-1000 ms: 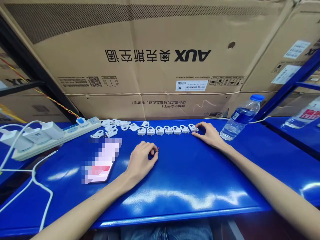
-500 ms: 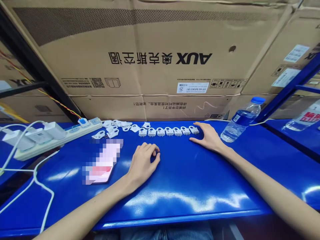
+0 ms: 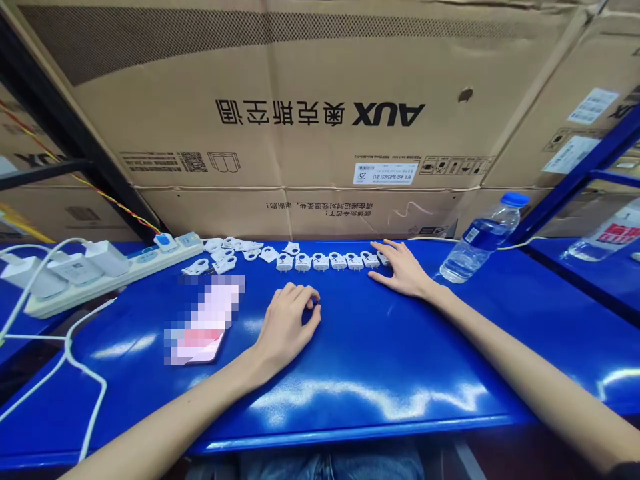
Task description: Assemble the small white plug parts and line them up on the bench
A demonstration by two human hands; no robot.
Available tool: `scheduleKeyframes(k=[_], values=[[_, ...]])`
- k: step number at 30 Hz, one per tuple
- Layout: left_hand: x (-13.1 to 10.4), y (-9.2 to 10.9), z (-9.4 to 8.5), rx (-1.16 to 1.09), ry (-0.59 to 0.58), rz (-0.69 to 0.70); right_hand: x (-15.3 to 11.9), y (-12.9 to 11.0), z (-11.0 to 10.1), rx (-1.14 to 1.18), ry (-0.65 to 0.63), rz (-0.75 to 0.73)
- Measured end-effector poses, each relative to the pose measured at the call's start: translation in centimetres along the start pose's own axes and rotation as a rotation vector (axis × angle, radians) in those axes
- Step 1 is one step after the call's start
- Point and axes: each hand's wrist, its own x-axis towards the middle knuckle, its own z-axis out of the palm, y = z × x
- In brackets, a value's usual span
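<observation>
Several white plugs with ring handles lie in a row on the blue table (image 3: 380,347), prongs toward me. My right hand (image 3: 404,268) is over the row's right end, thumb and fingers apart. Its thumb and forefinger are on either side of the second plug from the right (image 3: 369,259). Partly covered by this hand is the end plug (image 3: 383,258). My left hand (image 3: 290,319) rests on the table in front of the row, fingers curled and thumb close to the forefinger; nothing shows in it.
More white plugs (image 3: 223,257) lie heaped left of the row. A blurred pink phone-like object (image 3: 215,320) lies left of my left hand. On the left is a power strip (image 3: 150,260) with chargers and cables. A water bottle (image 3: 480,240) stands right; a large carton (image 3: 300,67) closes the back.
My right hand has moved left over the end of the row and now partly hides the end plug. My left hand has stayed in place.
</observation>
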Motion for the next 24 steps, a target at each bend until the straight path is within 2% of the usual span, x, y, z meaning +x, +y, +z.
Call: scheduleKeyframes(k=[6,24], values=[[0.03,0.05,0.09,0.014,0.004,0.002,0.02,0.12,0.02,0.049,-0.039,0.008],[0.26,0.23,-0.02,0.009,-0.008,-0.004,-0.01,-0.14,-0.37,0.155,0.002,0.057]])
